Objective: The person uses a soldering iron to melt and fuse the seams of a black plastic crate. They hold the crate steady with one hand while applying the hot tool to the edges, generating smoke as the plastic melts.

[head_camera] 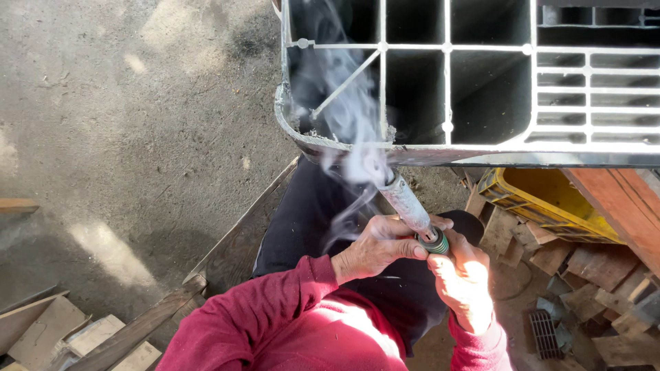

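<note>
A black plastic crate (344, 143) with a grey gridded underside fills the upper right. A hot metal iron (407, 203) with a grey barrel and green-ringed handle presses its tip against the crate's lower edge, and white smoke (350, 117) rises from that spot. My left hand (375, 247) wraps the handle from the left. My right hand (462, 278) grips the handle's end from the right. Both sleeves are red.
Concrete floor (137, 103) spreads to the left. A yellow plastic crate (543, 199) and scattered wood offcuts (591, 275) lie at right. A reddish wooden beam (629, 206) runs along the right edge. Wood planks (144, 323) sit at lower left.
</note>
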